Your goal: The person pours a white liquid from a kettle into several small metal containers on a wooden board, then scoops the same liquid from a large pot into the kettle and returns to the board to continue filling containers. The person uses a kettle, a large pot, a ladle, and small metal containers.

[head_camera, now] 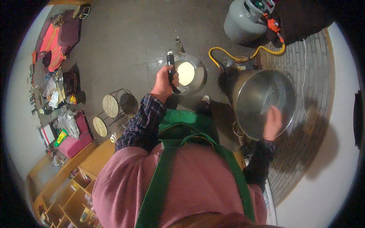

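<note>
My left hand (166,81) is closed around the black handle (170,64) of a metal milk can (201,74), which has pale, creamy contents showing in its round mouth. A metal clasp stands out at the can's far side. On the right is a large, deep stainless steel pot (256,97) with a ring handle on its near left side. Over the near part of the pot's opening is my right hand (273,122), its fingers together and slightly blurred. Whether it holds something small or touches the pot cannot be told.
A grey gas cylinder (242,22) with an orange regulator stands far right, and its yellow hose (262,50) runs towards the pot. Two round-topped stools (110,106) are at the left. Beside me are a wooden cabinet (98,155) and a brick-patterned wall (316,74).
</note>
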The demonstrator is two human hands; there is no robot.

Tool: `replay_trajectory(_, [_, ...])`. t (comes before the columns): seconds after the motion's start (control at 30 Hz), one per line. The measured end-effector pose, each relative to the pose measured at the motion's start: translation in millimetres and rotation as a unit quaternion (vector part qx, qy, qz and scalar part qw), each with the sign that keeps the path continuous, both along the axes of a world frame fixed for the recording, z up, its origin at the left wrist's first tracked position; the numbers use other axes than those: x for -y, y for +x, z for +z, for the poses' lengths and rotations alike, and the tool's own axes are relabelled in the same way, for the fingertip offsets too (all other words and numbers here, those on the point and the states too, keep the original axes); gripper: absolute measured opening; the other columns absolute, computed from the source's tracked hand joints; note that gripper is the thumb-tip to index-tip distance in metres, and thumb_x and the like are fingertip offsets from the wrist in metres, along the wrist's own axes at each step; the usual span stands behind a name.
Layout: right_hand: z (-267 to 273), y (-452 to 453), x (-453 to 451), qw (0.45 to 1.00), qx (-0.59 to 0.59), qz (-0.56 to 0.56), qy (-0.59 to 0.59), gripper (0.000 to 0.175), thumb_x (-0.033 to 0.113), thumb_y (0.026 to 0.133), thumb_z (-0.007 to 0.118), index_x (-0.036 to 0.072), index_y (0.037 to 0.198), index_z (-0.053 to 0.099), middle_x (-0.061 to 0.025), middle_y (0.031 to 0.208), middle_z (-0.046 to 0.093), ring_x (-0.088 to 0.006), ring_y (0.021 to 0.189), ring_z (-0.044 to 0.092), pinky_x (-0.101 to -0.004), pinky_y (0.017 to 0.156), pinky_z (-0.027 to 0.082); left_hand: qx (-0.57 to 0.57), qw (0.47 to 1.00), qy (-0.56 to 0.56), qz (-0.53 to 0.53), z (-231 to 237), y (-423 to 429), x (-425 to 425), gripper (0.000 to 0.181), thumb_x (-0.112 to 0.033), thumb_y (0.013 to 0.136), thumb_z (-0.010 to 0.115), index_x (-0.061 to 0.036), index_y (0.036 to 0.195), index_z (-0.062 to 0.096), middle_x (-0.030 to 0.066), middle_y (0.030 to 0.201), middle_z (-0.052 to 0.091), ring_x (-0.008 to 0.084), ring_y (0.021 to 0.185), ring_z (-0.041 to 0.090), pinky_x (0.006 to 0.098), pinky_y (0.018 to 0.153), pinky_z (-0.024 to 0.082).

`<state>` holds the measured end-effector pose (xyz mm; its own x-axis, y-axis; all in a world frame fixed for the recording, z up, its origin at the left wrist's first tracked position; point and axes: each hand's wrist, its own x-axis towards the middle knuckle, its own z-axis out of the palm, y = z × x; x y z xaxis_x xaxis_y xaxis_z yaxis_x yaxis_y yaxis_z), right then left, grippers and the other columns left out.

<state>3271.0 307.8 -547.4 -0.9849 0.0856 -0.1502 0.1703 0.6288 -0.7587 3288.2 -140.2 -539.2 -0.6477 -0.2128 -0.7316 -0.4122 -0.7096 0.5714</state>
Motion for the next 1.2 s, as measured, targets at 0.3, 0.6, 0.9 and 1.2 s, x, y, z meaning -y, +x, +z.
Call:
replay_trajectory(0.3, [17.4, -118.8, 347.9, 0.671, 0.327, 0.060, -0.663, 0.043, 0.038, 0.098, 0.038, 0.005, 0.121, 0.051, -0.0072, 0.110, 0.058, -0.0133, 0.095, 0.053, -0.0311, 0.085, 0.043, -0.027, 0.998, 0.046, -0.046, 45.0, -115.5, 45.8, 0.026, -0.035, 0.084, 0.054, -0.0106, 0.076, 0.055, -0.0002, 0.061, 0.048, 0.0118, 0.049, 0.042, 0.0251, 0.046, 0.034])
replay_trajectory(0.6, [43.6, -253.4, 489.3, 0.657, 0.316, -0.099, -0.677, 0.047, 0.052, 0.094, 0.039, 0.013, 0.109, 0.060, 0.0045, 0.084, 0.062, -0.0074, 0.057, 0.048, -0.0230, 0.045, 0.037, -0.139, 0.960, 0.060, -0.234, 68.1, -264.1, 145.0, 0.035, -0.039, 0.092, 0.042, -0.0100, 0.073, 0.049, 0.0013, 0.055, 0.049, 0.0120, 0.043, 0.044, 0.0253, 0.039, 0.032])
replay_trajectory(0.9, [61.1, -457.0, 567.8, 0.656, 0.284, -0.127, -0.688, 0.030, 0.049, 0.087, 0.056, 0.019, 0.081, 0.057, 0.0073, 0.056, 0.042, -0.0085, 0.042, 0.037, -0.0237, 0.037, 0.030, -0.158, 0.941, 0.109, -0.278, 105.4, -473.0, 223.1, 0.021, -0.034, 0.087, 0.054, -0.0129, 0.083, 0.052, -0.0010, 0.062, 0.051, 0.0100, 0.050, 0.046, 0.0234, 0.044, 0.034])
replay_trajectory(1.2, [66.7, -694.3, 563.4, 0.576, 0.235, -0.116, -0.775, 0.019, 0.021, 0.089, 0.053, 0.006, 0.100, 0.061, -0.0041, 0.096, 0.063, -0.0181, 0.092, 0.059, -0.0316, 0.082, 0.046, -0.182, 0.928, -0.025, -0.324, 148.1, -711.3, 198.9, 0.034, -0.042, 0.082, 0.053, -0.0085, 0.084, 0.055, 0.0020, 0.065, 0.056, 0.0131, 0.051, 0.052, 0.0253, 0.046, 0.039])
